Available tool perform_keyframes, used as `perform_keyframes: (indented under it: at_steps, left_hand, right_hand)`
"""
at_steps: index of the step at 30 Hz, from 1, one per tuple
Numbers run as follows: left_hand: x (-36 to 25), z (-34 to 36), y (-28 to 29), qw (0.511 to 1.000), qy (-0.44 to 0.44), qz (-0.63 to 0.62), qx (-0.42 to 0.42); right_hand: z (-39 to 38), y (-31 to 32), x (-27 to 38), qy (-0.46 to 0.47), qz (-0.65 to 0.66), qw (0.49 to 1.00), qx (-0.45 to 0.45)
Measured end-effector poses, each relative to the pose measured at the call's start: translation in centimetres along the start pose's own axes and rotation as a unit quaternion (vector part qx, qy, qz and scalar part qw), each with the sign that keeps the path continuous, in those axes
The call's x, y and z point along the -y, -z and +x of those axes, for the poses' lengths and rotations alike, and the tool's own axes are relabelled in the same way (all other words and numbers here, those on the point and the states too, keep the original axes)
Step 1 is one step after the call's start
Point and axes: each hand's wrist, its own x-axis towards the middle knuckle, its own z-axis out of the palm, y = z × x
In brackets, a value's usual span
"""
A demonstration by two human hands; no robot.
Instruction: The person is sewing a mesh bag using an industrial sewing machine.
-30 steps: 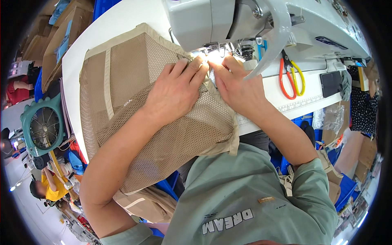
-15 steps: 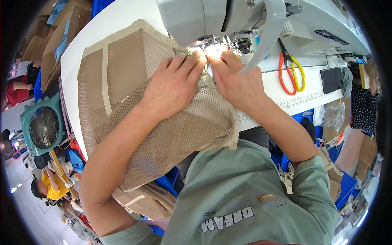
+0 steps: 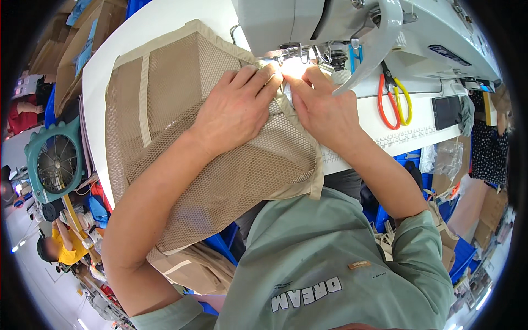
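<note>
Closely bunched, fingers of the left hand (image 3: pixel 234 115) and right hand (image 3: pixel 330 113) grip tan mesh fabric (image 3: pixel 173 88) across the bench (image 3: pixel 170 22) at a sewing machine (image 3: pixel 278 25); blue material shows in a cardboard box (image 3: pixel 100 44).

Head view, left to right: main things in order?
Teal fan, left hand, right hand, scissors, dark flat device, black spotted cloth. Beige mesh left out: overlaps left hand.

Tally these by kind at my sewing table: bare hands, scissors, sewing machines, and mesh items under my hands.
Left hand plus right hand: 2
Scissors: 1
Sewing machine: 1
Beige mesh item: 1
Total: 5
</note>
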Motion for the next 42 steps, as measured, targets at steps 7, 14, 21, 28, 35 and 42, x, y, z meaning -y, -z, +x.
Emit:
perform_keyframes:
  at_steps: [7, 14, 21, 28, 35, 42]
  left_hand:
    - [-0.26, 0.13, -0.51, 0.998, -0.014, 0.040, -0.039]
    - [-0.12, 0.18, -0.55, 0.998, -0.023, 0.034, -0.042]
    - [-0.38, 0.31, -0.46, 0.998, -0.024, 0.038, -0.048]
    - [-0.76, 0.25, -0.42, 0.998, -0.011, 0.046, -0.052]
    - [-0.70, 0.01, -0.57, 0.999, 0.006, 0.013, -0.050]
    - [-0.75, -0.05, -0.17, 0.998, -0.006, 0.049, -0.047]
  right_hand:
    - [-0.02, -0.02, 0.09, 0.003, -0.014, 1.000, -0.001]
    - [-0.11, 0.05, -0.01, 0.000, -0.002, 1.000, -0.003]
    - [-0.43, -0.23, -0.38, -0.003, -0.033, 0.999, 0.014]
    - [-0.43, -0.20, -0.49, 0.009, -0.060, 0.998, 0.031]
    - [-0.42, -0.25, -0.55, 0.010, -0.038, 0.999, 0.034]
    - [-0.33, -0.11, -0.47, 0.018, -0.043, 0.999, 0.027]
